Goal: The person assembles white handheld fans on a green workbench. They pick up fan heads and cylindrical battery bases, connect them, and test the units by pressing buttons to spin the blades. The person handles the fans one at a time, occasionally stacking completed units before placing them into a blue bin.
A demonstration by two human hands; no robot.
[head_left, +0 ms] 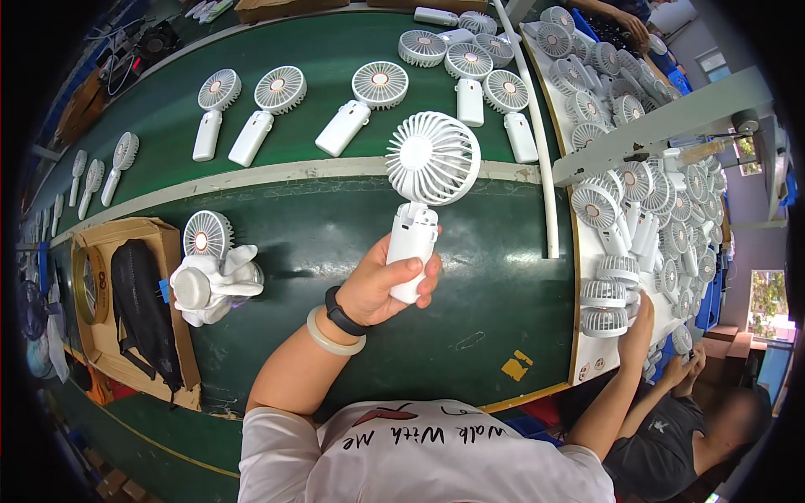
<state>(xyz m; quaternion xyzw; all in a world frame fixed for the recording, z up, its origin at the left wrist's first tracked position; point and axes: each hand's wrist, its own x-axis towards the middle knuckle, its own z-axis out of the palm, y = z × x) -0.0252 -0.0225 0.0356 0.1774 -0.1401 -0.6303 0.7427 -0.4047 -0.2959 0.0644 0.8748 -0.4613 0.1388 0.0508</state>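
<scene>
My left hand (386, 281) is closed around the white handle of a handheld fan (433, 159), held upright above the green bench with its round slatted head at the top. Off to the right, my right hand (639, 323) reaches in beside a few stacked fan heads (604, 322) on the white tabletop. The fingers of that hand are largely hidden, so I cannot tell whether it grips one of them. On the bench to the left, another fan (207, 235) stands behind a bunched white cloth-like item (222, 285).
Several fans (380, 85) lie spaced along the green belt (323, 71) beyond the bench. Many fans (662, 197) crowd the right tabletop, beneath a white beam (671, 126). A white pole (541, 142) rises between. An open cardboard box (172, 268) holds a black pouch (144, 298). A co-worker (671, 436) sits at right.
</scene>
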